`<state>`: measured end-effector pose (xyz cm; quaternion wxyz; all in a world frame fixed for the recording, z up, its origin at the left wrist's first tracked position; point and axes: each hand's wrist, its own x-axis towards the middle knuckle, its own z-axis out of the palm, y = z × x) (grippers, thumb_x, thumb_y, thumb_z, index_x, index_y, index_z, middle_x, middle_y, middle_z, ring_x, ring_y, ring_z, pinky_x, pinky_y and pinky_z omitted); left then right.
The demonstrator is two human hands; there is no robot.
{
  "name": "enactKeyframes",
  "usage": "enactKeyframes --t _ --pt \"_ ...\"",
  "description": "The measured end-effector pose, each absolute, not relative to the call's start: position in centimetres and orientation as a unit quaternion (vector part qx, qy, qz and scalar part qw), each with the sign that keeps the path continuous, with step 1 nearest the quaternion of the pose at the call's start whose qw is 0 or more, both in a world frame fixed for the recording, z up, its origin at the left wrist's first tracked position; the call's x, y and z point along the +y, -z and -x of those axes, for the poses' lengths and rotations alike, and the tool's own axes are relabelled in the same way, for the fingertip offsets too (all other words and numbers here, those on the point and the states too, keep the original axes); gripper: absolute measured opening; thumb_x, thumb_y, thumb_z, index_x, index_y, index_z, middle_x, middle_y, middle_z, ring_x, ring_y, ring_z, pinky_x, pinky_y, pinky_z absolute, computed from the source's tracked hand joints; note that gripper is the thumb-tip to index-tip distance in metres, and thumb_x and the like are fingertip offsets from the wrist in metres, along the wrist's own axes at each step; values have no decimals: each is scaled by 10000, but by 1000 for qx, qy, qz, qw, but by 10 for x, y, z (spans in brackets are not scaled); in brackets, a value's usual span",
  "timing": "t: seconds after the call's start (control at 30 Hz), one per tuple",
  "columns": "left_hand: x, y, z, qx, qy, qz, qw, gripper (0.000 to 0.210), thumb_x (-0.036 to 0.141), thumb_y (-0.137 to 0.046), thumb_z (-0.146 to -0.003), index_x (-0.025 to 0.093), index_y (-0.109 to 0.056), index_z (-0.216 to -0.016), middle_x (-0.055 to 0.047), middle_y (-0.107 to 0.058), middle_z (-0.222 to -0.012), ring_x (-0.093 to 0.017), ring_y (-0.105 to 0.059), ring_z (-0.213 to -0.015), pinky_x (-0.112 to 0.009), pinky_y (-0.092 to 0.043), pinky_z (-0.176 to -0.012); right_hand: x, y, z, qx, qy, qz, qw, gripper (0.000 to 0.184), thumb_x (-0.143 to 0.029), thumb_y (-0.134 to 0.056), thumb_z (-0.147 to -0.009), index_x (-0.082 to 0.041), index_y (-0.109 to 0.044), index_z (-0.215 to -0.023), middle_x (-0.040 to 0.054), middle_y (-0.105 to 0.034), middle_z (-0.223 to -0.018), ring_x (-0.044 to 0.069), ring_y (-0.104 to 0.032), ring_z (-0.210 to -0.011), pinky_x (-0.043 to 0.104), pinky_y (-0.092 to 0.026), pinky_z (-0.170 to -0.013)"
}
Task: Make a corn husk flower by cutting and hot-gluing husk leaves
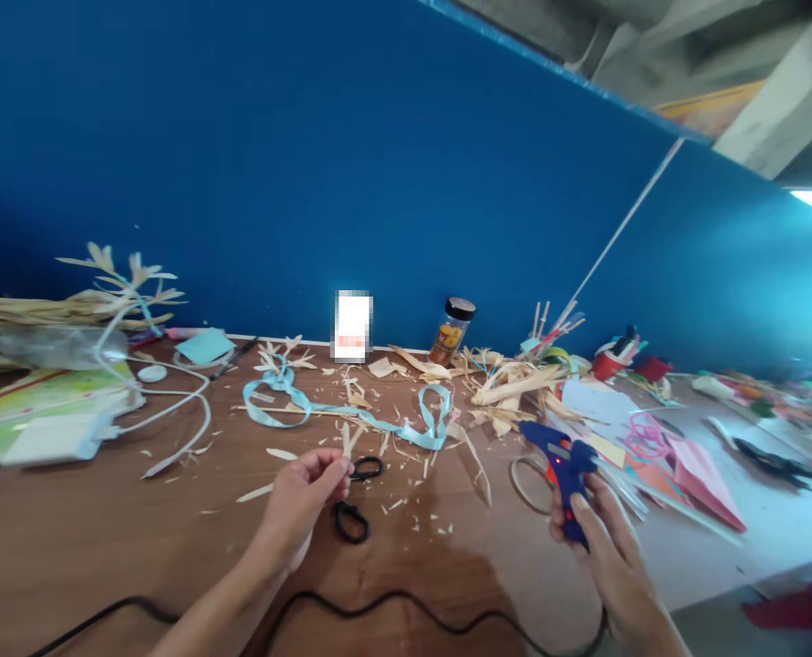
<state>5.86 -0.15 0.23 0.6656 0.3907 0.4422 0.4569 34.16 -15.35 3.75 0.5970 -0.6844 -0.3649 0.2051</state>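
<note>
Between the thumb and fingers of my left hand (310, 497) a small pale strip of dried husk (346, 440) is pinched, pointing upward. Black-handled scissors (351, 522) lie on the table just beside that hand, their blades hidden. My right hand (601, 529) is wrapped around the handle of a blue glue gun (563, 465), which has a small red light lit and its nozzle toward the upper left. A light blue ribbon (351, 411) curls across the table beyond both hands, amid scattered husk scraps.
A black cord (392, 595) snakes along the near table. At the back stand a black-lidded jar (452, 330) and a husk pile (515, 392). On the left are a white power adapter (60, 438) and a plastic bottle (54, 349); pink paper (707, 484) and black pliers (775, 461) lie right.
</note>
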Motion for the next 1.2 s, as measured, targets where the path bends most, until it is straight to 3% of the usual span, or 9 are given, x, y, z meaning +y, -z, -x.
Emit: enactKeyframes --t 0.13,0.37,0.83,1.2 --pt "-2 -3 -59 445 -459 -384 666 214 317 -702 -630 132 -614 -691 9 -614 -607 -64 -502 -503 -178 -424 -510 -141 -46 -301 -318 -359 615 625 351 -389 -681 -690 -236 -490 -942 -52 -520 -602 87 -450 -477 170 -382 -408" --pt "-4 -8 -58 441 -455 -377 676 212 326 -688 -641 136 -593 -641 11 -596 -569 -59 -481 -464 -175 -412 -473 -128 -47 -250 -392 -444 566 573 310 -464 -626 -725 -192 -559 -859 20 -610 -673 121 -532 -556 222 -440 -495" --pt "-4 -9 -59 427 -442 -382 690 236 336 -696 -622 135 -572 -615 4 -594 -542 -64 -476 -446 -177 -390 -445 -113 -33 -227 -468 -365 629 502 340 -502 -525 -772 -176 -565 -859 12 -596 -639 137 -534 -563 233 -431 -534" --pt "-2 -9 -59 425 -445 -391 685 222 321 -690 -619 142 -562 -592 11 -583 -528 -71 -461 -426 -188 -368 -434 -112 -26 -228 -467 -319 646 512 393 -497 -554 -743 -172 -583 -963 25 -619 -646 168 -561 -570 242 -456 -527"
